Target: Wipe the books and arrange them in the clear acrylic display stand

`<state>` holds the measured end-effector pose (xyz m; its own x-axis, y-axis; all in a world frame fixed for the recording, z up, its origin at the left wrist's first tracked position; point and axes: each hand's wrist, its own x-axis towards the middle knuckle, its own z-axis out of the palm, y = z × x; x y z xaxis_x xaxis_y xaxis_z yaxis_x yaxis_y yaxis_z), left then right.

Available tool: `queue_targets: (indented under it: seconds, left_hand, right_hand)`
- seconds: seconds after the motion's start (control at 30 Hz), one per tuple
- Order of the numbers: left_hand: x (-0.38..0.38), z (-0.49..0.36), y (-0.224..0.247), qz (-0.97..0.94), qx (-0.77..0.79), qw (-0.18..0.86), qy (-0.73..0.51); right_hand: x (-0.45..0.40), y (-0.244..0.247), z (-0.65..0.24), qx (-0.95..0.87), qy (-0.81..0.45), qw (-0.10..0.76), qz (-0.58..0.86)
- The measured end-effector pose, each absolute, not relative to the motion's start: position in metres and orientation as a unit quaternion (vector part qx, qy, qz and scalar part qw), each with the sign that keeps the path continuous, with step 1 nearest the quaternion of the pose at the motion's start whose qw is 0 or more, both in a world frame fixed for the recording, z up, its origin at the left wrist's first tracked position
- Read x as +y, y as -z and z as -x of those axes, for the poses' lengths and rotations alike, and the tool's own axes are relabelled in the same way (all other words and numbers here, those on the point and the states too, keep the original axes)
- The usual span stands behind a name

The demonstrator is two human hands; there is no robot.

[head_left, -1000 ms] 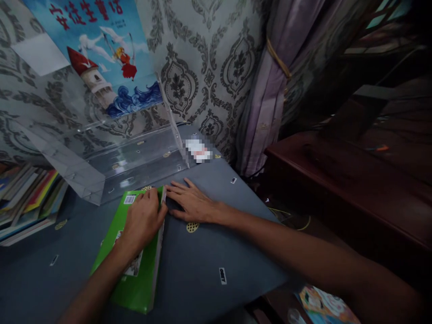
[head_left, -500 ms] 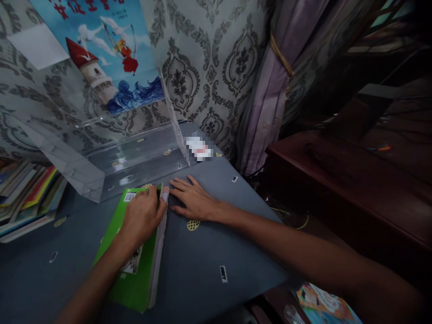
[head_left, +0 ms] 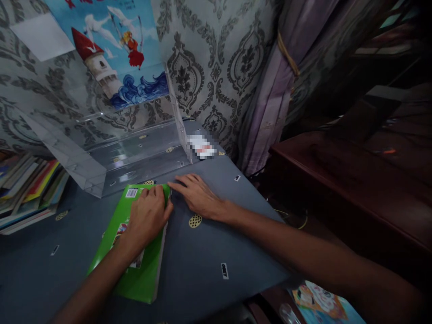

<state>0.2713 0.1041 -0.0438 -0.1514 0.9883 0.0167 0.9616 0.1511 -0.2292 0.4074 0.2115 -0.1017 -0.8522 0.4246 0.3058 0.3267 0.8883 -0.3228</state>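
A thick green book [head_left: 118, 216] lies on the grey tabletop, its back cover with a barcode facing up. My left hand [head_left: 147, 216] is on the cover near the upper right corner, fingers bent and thumb at the right edge, gripping that edge. Part of the cover picture is hidden under my wrist. To the right, my right hand [head_left: 197, 193] rests palm down with fingers stretched out. Its index fingertip reaches the book's upper right corner.
Behind the book stands a clear acrylic rack [head_left: 92, 177]. Stacked books [head_left: 30, 193] sit at the left. A blurred-out white item [head_left: 202, 146] lies beside the rack. A purple curtain [head_left: 270, 112] and dark red cabinet [head_left: 320, 180] are at the right, past the table edge.
The green book has settled flatter, with its page edge showing less. My left hand moved slightly right with it, and my right index finger now points at its corner.
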Motion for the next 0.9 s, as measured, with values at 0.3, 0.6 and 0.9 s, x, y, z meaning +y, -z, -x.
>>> queue_targets:
  seconds: [0.3, 0.6, 0.9]
  left_hand:
    - [0.08, -0.238, 0.041, 0.714, -0.699, 0.001, -0.046]
    - [-0.011, -0.202, 0.059, 0.808, -0.584, -0.075, 0.031]
    - [-0.025, -0.225, 0.07, 0.79, -0.611, -0.055, 0.013]
  right_hand:
    - [0.208, 0.102, -0.4, -0.964, -0.141, 0.139, 0.181]
    - [0.218, 0.112, -0.381, -0.964, -0.168, 0.138, 0.155]
    - [0.23, 0.118, -0.318, -0.969, -0.181, 0.131, 0.109]
